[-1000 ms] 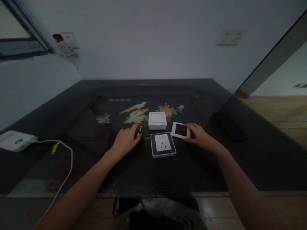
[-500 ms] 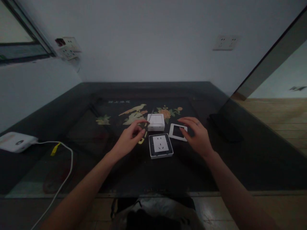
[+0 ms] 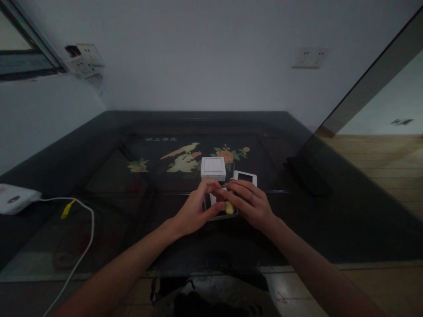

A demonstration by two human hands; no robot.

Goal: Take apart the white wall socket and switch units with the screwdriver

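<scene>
Nine o'clock of the socket box, the left hand curls narrow, thumb tip at the yellow-ended screwdriver; whether it alone carries the grip, I cannot tell. At twelve stands the white switch box. Centrally, the socket box lies on the dark table, largely covered by fingers; handling it well, I'd judge, means bracing its rim, keeping the tool tip off the white face and pressing lightly. Towards one o'clock lies the white cover frame. At three, the right hand arches in, fingers bent; its hold is unclear
</scene>
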